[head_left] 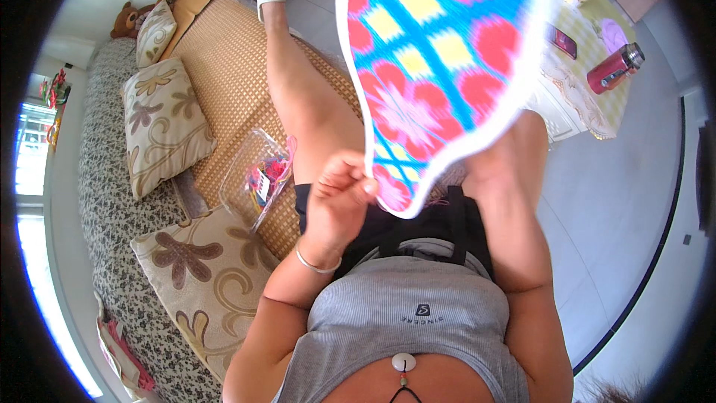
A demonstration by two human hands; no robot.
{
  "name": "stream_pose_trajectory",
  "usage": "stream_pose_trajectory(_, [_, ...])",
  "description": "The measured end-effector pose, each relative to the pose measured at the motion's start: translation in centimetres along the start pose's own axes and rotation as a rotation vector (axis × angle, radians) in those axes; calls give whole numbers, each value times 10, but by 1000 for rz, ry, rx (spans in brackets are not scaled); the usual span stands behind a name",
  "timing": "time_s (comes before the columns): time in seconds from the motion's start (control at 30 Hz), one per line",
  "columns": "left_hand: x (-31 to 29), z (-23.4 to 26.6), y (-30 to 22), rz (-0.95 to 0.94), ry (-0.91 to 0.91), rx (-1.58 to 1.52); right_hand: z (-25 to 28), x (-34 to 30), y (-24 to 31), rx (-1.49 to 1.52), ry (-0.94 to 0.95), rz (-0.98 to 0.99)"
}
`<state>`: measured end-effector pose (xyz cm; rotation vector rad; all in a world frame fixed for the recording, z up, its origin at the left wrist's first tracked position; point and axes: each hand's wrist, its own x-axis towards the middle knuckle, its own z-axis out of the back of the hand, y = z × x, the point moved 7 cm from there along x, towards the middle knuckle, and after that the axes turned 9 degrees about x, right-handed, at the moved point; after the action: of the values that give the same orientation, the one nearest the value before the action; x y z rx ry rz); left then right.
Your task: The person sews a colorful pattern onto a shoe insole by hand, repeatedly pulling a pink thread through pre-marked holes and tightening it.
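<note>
Nearest to the camera is the person's grey top, low in the middle of the view. Just above it the left hand is closed in a pinch. Its fingers press on the near white edge of a bright crochet cloth. The cloth has pink flowers, yellow squares and blue lines, with a white border all round.

The cloth is held up high in front of the person, close to the camera. It spreads from the pinch up and to the right, and it covers much of the far view. The right hand is behind the cloth, so I cannot tell how it holds it or if it is closed.

The cloth looks soft and light. It bends and droops, so it will flop if held at one spot only. I think the thick white border is the best place to hold it, one hand on each side.

To the left, on the woven mat, lies a clear plastic box with colourful bits inside. Flowery cushions sit further left. Far right, a red bottle stands on a table.
</note>
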<state>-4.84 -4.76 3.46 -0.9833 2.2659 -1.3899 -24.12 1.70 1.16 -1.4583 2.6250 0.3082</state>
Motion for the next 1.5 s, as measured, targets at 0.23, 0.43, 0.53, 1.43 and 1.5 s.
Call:
stream_pose_trajectory(0.23, [10, 167, -90, -141, -263, -222, 113, -38, 325, -141, -80, 542])
stream_pose_trajectory(0.43, [3, 190, -73, -70, -378, -464, 170, -103, 446, -390, -381, 1038])
stream_pose_trajectory(0.53, [25, 110, -19, 141, -89, -684, 62, -64, 273, -898, -207, 946])
stream_pose_trajectory(1.43, [7, 2, 29, 391, 52, -839, -84, -67, -67, -1431, 710, 709])
stream_pose_trajectory(1.5, [7, 1, 29, 390, 67, -855, -83, -68, -68, -1464, 690, 681])
